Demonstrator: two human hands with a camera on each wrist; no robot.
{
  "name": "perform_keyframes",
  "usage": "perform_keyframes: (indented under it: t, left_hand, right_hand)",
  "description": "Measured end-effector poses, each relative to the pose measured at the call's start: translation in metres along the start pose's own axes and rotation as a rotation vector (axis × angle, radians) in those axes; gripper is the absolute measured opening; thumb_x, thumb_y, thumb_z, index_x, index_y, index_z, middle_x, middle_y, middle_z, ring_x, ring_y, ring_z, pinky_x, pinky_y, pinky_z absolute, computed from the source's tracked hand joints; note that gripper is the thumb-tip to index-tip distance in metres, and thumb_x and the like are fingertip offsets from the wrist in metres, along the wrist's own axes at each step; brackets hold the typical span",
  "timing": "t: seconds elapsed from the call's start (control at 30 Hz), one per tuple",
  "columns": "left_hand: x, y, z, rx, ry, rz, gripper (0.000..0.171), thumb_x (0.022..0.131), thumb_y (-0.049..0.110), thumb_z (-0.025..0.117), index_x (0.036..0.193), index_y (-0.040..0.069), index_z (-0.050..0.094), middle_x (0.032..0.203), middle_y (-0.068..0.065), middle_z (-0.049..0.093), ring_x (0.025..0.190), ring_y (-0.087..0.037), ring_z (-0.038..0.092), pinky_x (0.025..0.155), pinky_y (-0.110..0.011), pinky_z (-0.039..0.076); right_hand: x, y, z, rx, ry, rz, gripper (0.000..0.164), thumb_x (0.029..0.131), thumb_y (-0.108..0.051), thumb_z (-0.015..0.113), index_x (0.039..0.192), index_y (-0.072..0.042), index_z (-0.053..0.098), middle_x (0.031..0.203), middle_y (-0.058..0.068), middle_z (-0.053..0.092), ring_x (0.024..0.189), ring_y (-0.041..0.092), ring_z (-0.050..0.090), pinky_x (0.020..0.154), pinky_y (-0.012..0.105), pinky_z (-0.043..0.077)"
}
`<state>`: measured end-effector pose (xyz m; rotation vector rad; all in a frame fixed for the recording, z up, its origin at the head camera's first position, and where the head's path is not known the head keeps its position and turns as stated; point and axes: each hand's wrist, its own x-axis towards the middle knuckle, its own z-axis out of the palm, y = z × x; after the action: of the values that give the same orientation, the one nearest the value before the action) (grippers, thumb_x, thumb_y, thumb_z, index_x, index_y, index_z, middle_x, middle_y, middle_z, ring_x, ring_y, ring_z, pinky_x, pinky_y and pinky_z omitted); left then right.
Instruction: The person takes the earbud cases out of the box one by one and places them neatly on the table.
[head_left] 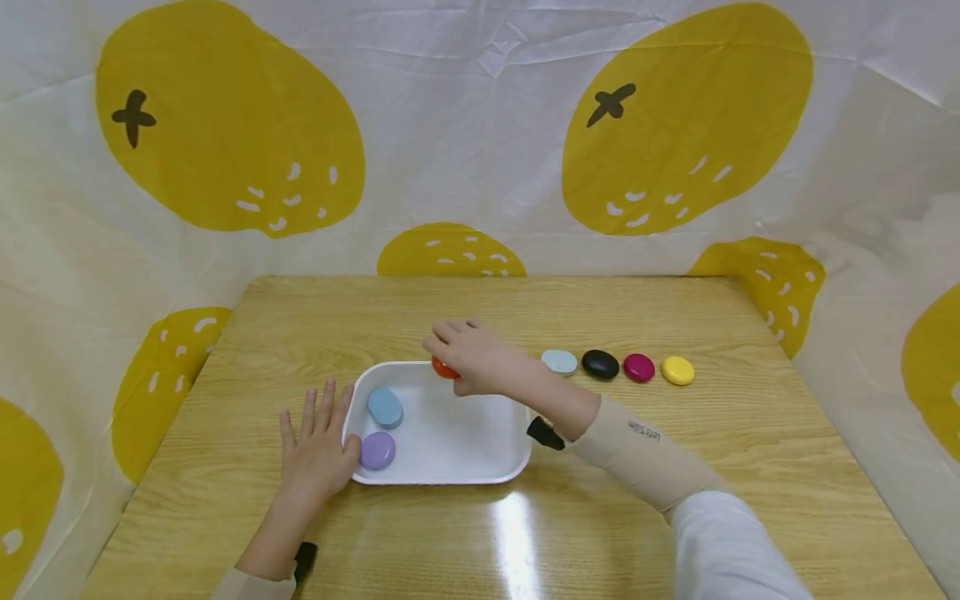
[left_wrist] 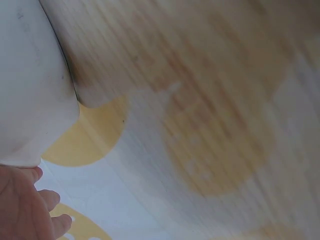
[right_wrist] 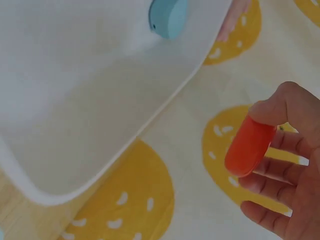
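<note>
My right hand [head_left: 474, 357] pinches a smooth red-orange pebble-shaped piece [right_wrist: 250, 146] between thumb and fingers, above the far rim of a white tray [head_left: 457, 481]. Spread fingers mark my left hand [head_left: 318, 450], whose thumb lies at the tray's left rim; the left wrist view catches part of this hand [left_wrist: 25, 202] against the tray wall. Inside the tray at its left side are a light blue oval piece [head_left: 386, 408] and a purple round piece [head_left: 377, 451]. In the right wrist view the blue piece [right_wrist: 170, 17] shows too.
Right of the tray, a row on the wooden table [head_left: 675, 500] holds a pale blue piece [head_left: 558, 362], a black one [head_left: 600, 364], a magenta one [head_left: 639, 367] and a yellow one [head_left: 677, 371]. A white cloth [head_left: 465, 125] with yellow fruit prints hangs behind and at the sides.
</note>
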<state>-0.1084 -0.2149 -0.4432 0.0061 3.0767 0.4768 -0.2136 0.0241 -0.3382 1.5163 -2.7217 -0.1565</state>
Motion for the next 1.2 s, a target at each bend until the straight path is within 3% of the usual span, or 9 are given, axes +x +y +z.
perform_keyframes:
  t: [0.23, 0.4, 0.57, 0.87, 1.2]
  left_hand:
    - [0.001, 0.000, 0.001, -0.006, 0.018, 0.005, 0.064, 0.088, 0.024, 0.040, 0.146, 0.009, 0.018, 0.152, -0.018, 0.007, 0.137, -0.040, 0.000, 0.104, -0.062, -0.010]
    - [0.000, 0.002, 0.000, -0.005, 0.015, 0.002, 0.064, 0.088, 0.024, 0.040, 0.146, 0.009, 0.018, 0.152, -0.018, 0.006, 0.137, -0.040, 0.000, 0.104, -0.061, -0.011]
    - [0.001, 0.001, 0.000, -0.004, 0.012, 0.000, 0.064, 0.089, 0.024, 0.039, 0.147, 0.009, 0.017, 0.152, -0.018, 0.005, 0.138, -0.039, -0.002, 0.104, -0.062, -0.011]
    - [0.000, 0.001, 0.000, -0.003, 0.004, -0.004, 0.064, 0.089, 0.023, 0.039, 0.147, 0.009, 0.016, 0.152, -0.018, 0.004, 0.138, -0.039, -0.004, 0.103, -0.061, -0.012]
    - [0.000, 0.003, -0.002, -0.004, -0.006, -0.008, 0.064, 0.089, 0.024, 0.039, 0.147, 0.009, 0.016, 0.152, -0.018, 0.004, 0.138, -0.038, -0.006, 0.103, -0.061, -0.012]
  right_hand:
    - [-0.053, 0.031, 0.004, 0.115, 0.073, 0.144, 0.046, 0.072, -0.017, 0.070, 0.112, -0.009, 0.049, 0.104, 0.005, 0.046, 0.095, 0.023, 0.047, 0.088, 0.039, 0.041]
    - [-0.087, 0.046, 0.028, 0.151, 0.112, 0.273, 0.047, 0.070, -0.020, 0.074, 0.111, -0.008, 0.053, 0.103, 0.006, 0.049, 0.094, 0.023, 0.048, 0.083, 0.039, 0.044]
    - [-0.112, 0.055, 0.057, 0.172, 0.108, 0.349, 0.049, 0.067, -0.022, 0.077, 0.108, -0.008, 0.054, 0.096, 0.006, 0.049, 0.088, 0.022, 0.048, 0.075, 0.039, 0.046]
    - [-0.126, 0.058, 0.096, 0.200, -0.008, 0.370, 0.055, 0.070, -0.022, 0.076, 0.116, -0.007, 0.050, 0.100, 0.007, 0.048, 0.091, 0.022, 0.047, 0.073, 0.036, 0.042]
    - [-0.125, 0.054, 0.112, 0.198, -0.056, 0.343, 0.053, 0.071, -0.023, 0.075, 0.114, -0.006, 0.049, 0.101, 0.009, 0.048, 0.091, 0.025, 0.049, 0.071, 0.037, 0.044]
